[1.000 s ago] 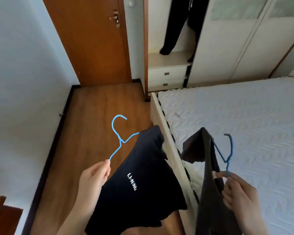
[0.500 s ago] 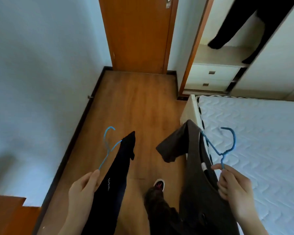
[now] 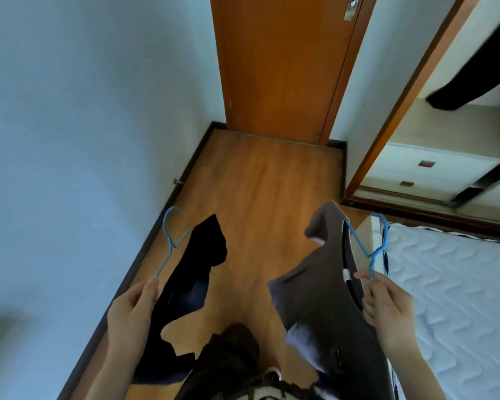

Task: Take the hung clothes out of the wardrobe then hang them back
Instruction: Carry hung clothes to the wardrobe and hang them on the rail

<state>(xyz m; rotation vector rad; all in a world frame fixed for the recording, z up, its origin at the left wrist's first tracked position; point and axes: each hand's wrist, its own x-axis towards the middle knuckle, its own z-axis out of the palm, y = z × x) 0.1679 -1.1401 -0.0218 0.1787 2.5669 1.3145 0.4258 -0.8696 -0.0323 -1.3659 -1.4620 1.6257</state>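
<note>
My left hand (image 3: 132, 313) grips the lower end of a blue hanger (image 3: 170, 241) that carries a black T-shirt (image 3: 189, 287), which hangs edge-on above the floor. My right hand (image 3: 387, 307) pinches a second blue hanger (image 3: 373, 249) by its neck; a grey-brown garment (image 3: 326, 298) hangs from it. The open wardrobe (image 3: 433, 157) stands at the upper right, with white drawers and a black garment (image 3: 471, 85) hanging inside.
A brown door (image 3: 280, 67) stands straight ahead. A pale wall (image 3: 84, 140) runs along the left. A bed with a white quilted mattress (image 3: 456, 284) lies at the right. Wooden floor (image 3: 260, 192) stretches between them. My legs and a shoe (image 3: 272, 373) show at the bottom.
The view has swung left and moved toward the door, so the wardrobe and bed slid to the right. The black T-shirt has turned edge-on. Both hands keep their hangers.
</note>
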